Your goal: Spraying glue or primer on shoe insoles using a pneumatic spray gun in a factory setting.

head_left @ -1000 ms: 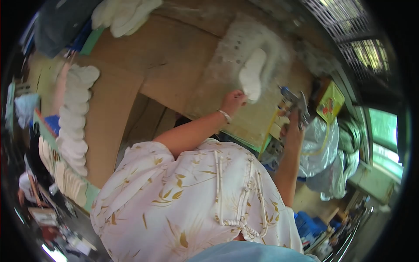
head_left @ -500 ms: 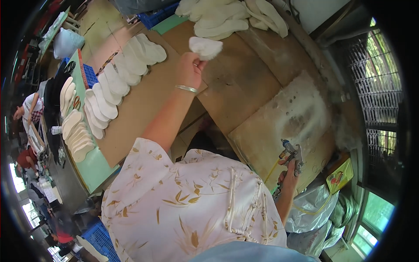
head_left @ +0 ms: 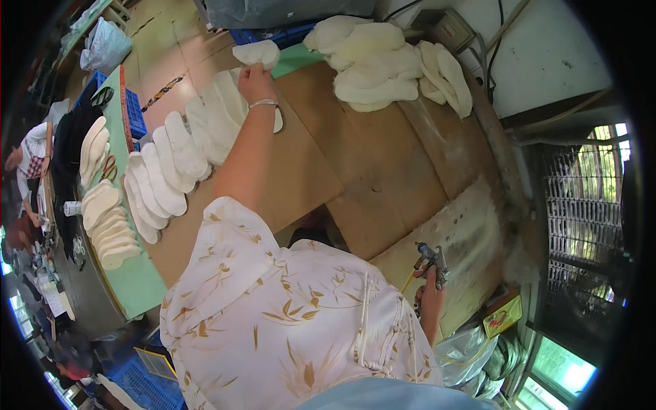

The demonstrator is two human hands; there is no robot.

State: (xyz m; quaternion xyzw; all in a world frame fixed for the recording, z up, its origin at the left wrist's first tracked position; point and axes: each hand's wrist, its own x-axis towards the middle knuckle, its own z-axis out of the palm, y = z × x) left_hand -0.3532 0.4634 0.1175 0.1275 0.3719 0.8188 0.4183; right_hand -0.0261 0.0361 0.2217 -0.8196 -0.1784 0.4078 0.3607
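Left hand [head_left: 254, 80]: fingers pinched closed on the near edge of a white insole piece [head_left: 257, 52], which hangs out past the fingertips, over the far end of the desk [head_left: 311, 160]. A thin bangle [head_left: 263, 103] sits on the wrist. The arm is stretched far forward and to the left.

Directly under and beside that hand: a row of white insole pieces [head_left: 179, 154], laid overlapping like shingles, running from the hand back along the left edge of the brown desk surface. The held piece is at the far end of this row, just above it; contact with the row cannot be told.

Right hand [head_left: 429, 295]: fingers wrapped closed round the grip of a metal spray gun [head_left: 430, 258], nozzle pointing away from the body. A yellow hose [head_left: 408, 280] leaves the gun beside the hand. The gun is over a pale, stained board [head_left: 465, 236] at the right of the desk.

Further out: a loose heap of white insole pieces [head_left: 383, 65] at the far right end of the desk. To the left, a green-edged bench [head_left: 133, 277] carrying two more stacks of pale soles [head_left: 104, 219]. Blue crate [head_left: 137, 113] beyond the row. Another person [head_left: 27, 157] at the far left edge, bent over separate work.
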